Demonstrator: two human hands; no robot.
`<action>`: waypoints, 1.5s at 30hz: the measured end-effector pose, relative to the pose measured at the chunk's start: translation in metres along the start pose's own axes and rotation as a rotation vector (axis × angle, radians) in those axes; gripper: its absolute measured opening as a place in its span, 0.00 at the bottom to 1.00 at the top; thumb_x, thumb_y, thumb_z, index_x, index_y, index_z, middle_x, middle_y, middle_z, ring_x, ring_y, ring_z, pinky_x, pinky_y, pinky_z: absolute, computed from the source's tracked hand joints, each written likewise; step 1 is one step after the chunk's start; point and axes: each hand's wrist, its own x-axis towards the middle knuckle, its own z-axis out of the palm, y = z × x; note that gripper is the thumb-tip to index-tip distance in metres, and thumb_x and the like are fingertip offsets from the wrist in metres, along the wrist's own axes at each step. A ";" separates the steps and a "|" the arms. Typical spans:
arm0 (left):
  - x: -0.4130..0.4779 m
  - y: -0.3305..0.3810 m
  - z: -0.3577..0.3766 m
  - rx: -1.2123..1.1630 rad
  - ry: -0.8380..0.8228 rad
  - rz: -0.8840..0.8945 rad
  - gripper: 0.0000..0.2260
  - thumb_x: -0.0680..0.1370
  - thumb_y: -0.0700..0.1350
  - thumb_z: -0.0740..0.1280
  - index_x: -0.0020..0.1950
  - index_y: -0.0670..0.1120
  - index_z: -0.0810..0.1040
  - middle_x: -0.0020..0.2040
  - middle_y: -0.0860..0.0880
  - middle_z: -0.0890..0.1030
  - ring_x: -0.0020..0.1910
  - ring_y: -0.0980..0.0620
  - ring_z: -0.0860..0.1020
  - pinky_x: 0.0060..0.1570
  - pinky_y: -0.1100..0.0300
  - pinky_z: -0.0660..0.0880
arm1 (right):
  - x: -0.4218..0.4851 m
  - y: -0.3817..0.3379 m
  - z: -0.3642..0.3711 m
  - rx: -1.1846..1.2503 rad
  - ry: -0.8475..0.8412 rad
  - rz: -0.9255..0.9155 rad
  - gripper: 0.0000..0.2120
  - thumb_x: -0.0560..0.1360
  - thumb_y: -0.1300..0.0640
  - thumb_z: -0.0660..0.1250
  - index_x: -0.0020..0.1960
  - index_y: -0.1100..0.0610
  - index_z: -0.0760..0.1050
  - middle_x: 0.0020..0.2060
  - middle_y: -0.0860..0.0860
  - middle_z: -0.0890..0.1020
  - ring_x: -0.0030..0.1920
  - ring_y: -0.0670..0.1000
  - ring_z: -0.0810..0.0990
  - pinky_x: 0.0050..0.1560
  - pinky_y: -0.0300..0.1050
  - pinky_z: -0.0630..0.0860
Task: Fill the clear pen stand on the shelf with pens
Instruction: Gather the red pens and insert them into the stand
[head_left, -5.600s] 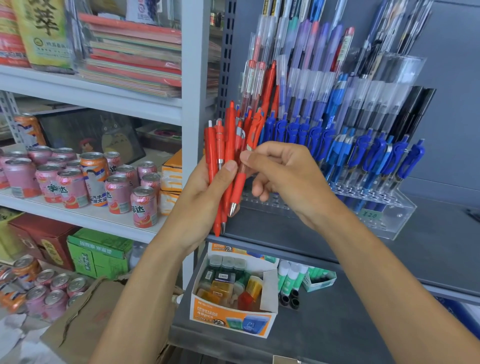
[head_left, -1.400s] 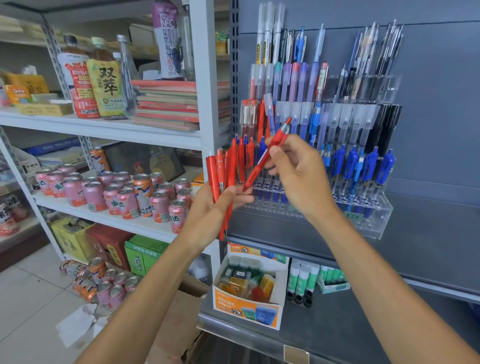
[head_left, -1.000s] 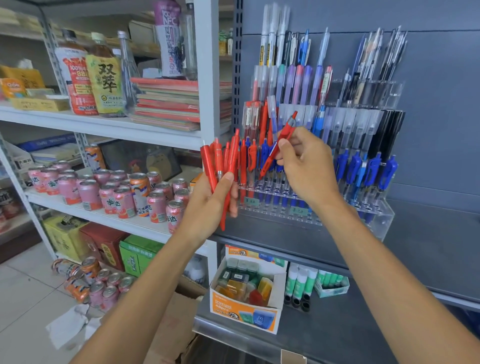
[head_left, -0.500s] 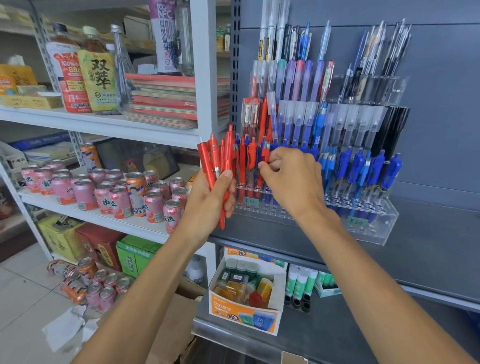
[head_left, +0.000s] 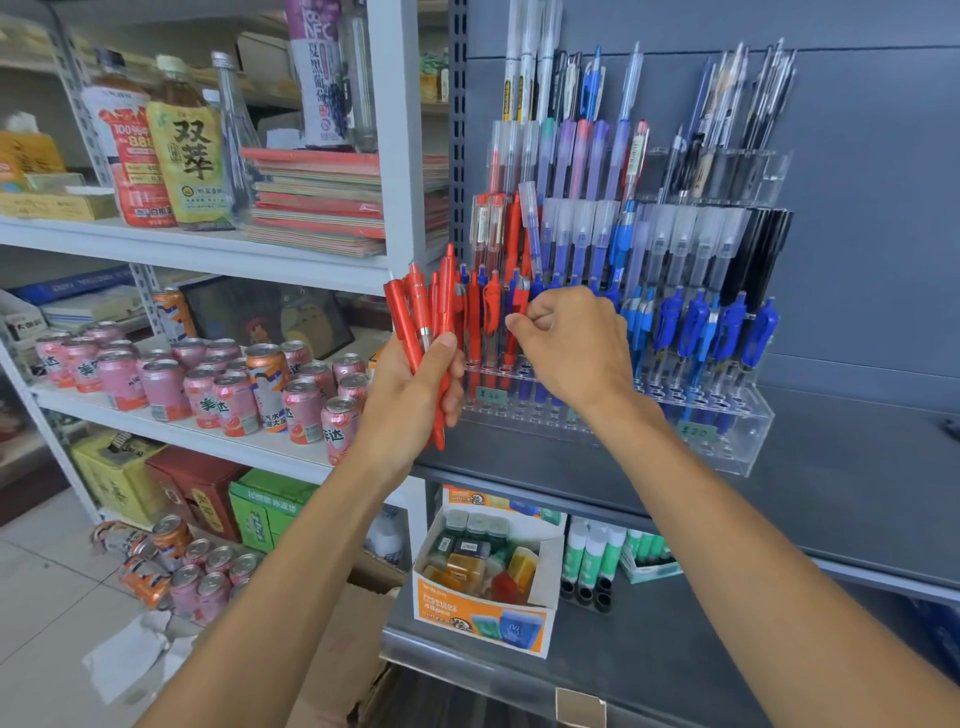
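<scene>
- Several red pens (head_left: 422, 317) are standing bunched in the left hand (head_left: 410, 400). Its fingers and thumb are curling round the lower barrels, and it is holding the bundle just beside the left end of the stand.
- 1 more red pen (head_left: 512, 340) is going in right now. The right hand (head_left: 576, 353) is pinching its upper part between thumb and forefinger, with the other fingers curled in behind.
- Seating is the step in hand, by my reading: that pen is being lowered into the front row, among red ones standing at the left end of the clear pen stand (head_left: 737, 447). The stand itself is sitting on the grey shelf (head_left: 857, 467), against the back panel.
- Next up, I'd say, is a straight push down until the pen is resting in its hole. Then it is a matter of letting go and drawing 1 pen from the bundle, without tipping the close-packed neighbours.
- Moving right, blue pens (head_left: 691, 322) and then black pens (head_left: 758, 249) are crowding the tiers, so any free slots are probably at the red end.
- Going unseen: the pen's tip and its hole are sitting behind the neighbouring barrels, so I cannot tell whether it is fully down.
- The left hand is hiding the exact count of the bundle, the clear plastic is making empty holes hard to pick out, and the tallest pens are running off the top edge.
</scene>
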 end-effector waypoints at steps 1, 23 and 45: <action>0.000 0.001 -0.001 -0.005 0.000 0.000 0.08 0.83 0.43 0.58 0.46 0.42 0.69 0.35 0.47 0.72 0.26 0.52 0.68 0.25 0.60 0.68 | 0.000 0.001 0.001 -0.011 -0.007 0.001 0.15 0.78 0.49 0.68 0.38 0.58 0.80 0.33 0.52 0.84 0.38 0.52 0.83 0.49 0.48 0.78; -0.004 0.000 0.012 -0.035 -0.039 -0.082 0.05 0.82 0.38 0.57 0.47 0.41 0.70 0.35 0.46 0.73 0.27 0.51 0.69 0.29 0.58 0.70 | -0.031 0.022 -0.006 0.226 -0.035 -0.016 0.07 0.77 0.50 0.69 0.47 0.52 0.84 0.40 0.44 0.86 0.35 0.34 0.79 0.40 0.24 0.71; -0.007 -0.004 0.022 -0.087 -0.088 -0.135 0.10 0.83 0.38 0.57 0.60 0.37 0.75 0.48 0.38 0.83 0.46 0.42 0.84 0.47 0.54 0.81 | -0.029 0.018 -0.017 0.532 -0.080 -0.032 0.05 0.78 0.56 0.68 0.44 0.55 0.80 0.36 0.48 0.82 0.27 0.44 0.79 0.32 0.37 0.76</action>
